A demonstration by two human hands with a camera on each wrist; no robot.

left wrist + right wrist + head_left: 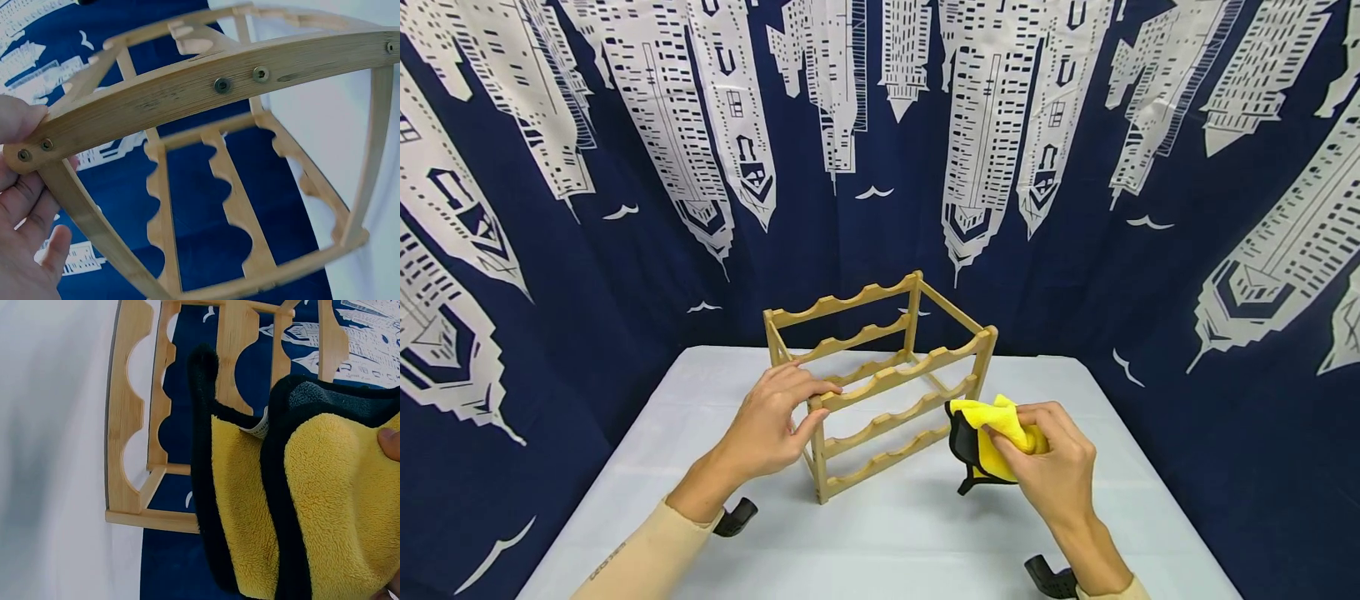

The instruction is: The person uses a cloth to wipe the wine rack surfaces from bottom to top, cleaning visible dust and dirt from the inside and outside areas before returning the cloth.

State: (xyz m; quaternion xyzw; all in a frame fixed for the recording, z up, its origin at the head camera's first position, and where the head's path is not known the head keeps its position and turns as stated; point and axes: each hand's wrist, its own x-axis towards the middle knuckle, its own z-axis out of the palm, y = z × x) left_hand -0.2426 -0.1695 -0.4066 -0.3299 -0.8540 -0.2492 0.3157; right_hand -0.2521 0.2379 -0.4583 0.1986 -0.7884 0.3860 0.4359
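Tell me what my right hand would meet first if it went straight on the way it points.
Probably the right end of the wooden rack, with the yellow cloth in your right hand leading; depth is hard to judge.

The wooden rack (886, 382) is pale and open-framed, with scalloped rails at three levels front and back and small metal screws in its end pieces. It stands upright between the hands, set at a slant, its near left top corner gripped by the left hand (775, 425). The soft yellow cloth (996, 450), black-edged with a dark grey face and a small white label, hangs folded from the right hand (1056, 458), a black-trimmed corner drooping below the fingers.
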